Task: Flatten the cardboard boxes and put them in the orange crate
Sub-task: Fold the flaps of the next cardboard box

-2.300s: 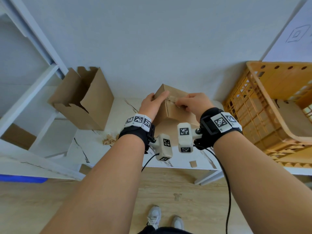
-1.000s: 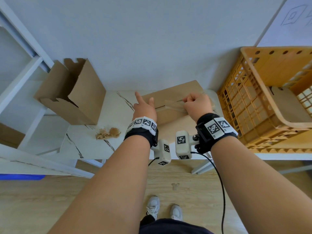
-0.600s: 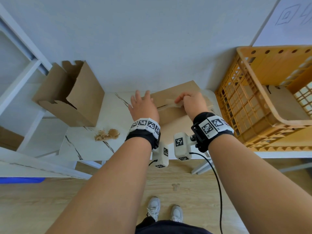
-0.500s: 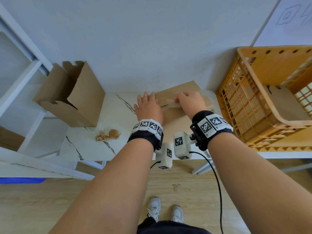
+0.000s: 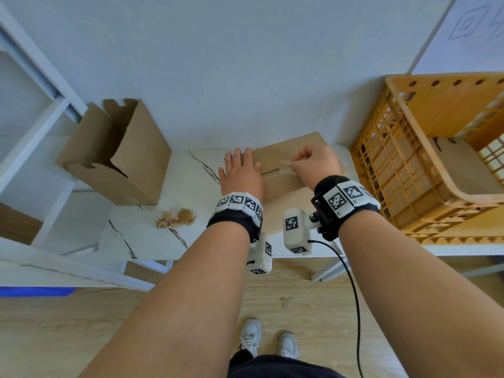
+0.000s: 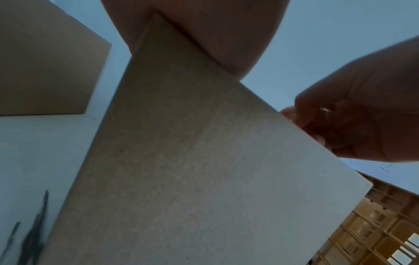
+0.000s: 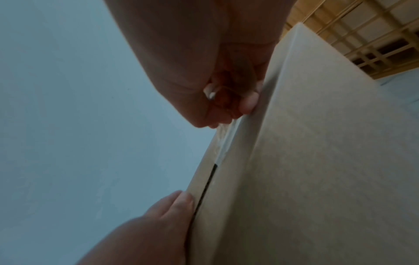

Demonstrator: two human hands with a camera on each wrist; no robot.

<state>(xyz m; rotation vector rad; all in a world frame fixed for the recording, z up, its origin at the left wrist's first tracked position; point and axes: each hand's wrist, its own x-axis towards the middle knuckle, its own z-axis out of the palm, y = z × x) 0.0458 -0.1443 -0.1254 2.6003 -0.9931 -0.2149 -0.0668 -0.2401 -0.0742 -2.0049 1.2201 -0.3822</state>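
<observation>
The taped box sat on the bench directly in front of the person, pushed back toward the wall, with both hands on its top face. Its sealed seam ran left to right across that face, and everything turned on that line. The left hand lay flat with straight fingers over the left end of the seam, pressing the box down. The right hand was curled near the middle of the seam, its fingertips pinching the loose end of the tape strip, a short length of which lay lifted off the cardboard. The untorn part of the seam appeared to lie toward the right, the right hand's own side, so I judged the pull would best travel along the seam that way, while the left hand held the box from sliding. The orange crate stood just right of the box, nearer the right hand, with one flat piece of cardboard inside. An open box waited well to the left.
</observation>
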